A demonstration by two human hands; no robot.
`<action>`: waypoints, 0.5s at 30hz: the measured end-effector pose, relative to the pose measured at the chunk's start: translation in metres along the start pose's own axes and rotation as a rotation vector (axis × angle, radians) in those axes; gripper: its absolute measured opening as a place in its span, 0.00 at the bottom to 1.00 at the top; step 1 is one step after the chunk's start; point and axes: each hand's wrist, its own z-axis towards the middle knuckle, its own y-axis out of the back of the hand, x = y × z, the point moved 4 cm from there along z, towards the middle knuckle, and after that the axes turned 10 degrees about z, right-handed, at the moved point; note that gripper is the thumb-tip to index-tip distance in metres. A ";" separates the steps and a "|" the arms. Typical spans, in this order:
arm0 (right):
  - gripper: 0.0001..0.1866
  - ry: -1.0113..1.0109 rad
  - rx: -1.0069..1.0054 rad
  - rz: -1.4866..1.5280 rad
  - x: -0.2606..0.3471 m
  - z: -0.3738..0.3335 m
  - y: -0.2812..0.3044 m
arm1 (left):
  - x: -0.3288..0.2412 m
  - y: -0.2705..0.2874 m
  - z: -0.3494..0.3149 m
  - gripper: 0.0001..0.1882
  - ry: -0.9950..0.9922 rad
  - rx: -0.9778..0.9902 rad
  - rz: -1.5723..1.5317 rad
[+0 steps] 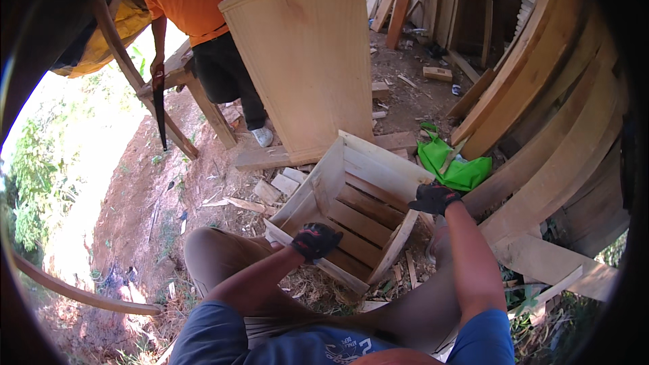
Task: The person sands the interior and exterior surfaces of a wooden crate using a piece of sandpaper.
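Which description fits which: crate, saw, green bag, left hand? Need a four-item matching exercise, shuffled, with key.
Column one
1. crate
2. saw
3. green bag
4. left hand

Column two
A. pointing down from the co-worker's hand
B. dark-gloved, at the near side of the wooden box
C. open-topped, with a slatted bottom
D. just beyond the gloved right hand

Right pairs: 1-C, 2-A, 3-D, 4-B
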 end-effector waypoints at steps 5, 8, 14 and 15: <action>0.33 -0.027 0.032 -0.001 -0.011 -0.001 -0.008 | 0.094 0.005 0.005 0.26 -0.113 0.215 0.212; 0.34 -0.103 0.066 0.020 0.004 -0.019 0.000 | 0.110 -0.002 0.001 0.27 -0.149 0.240 0.195; 0.33 -0.063 0.041 -0.005 -0.004 -0.010 -0.004 | 0.088 -0.005 -0.005 0.28 -0.233 0.177 0.136; 0.33 -0.038 0.006 0.004 -0.013 -0.007 -0.007 | 0.082 -0.010 -0.004 0.28 -0.226 0.193 0.133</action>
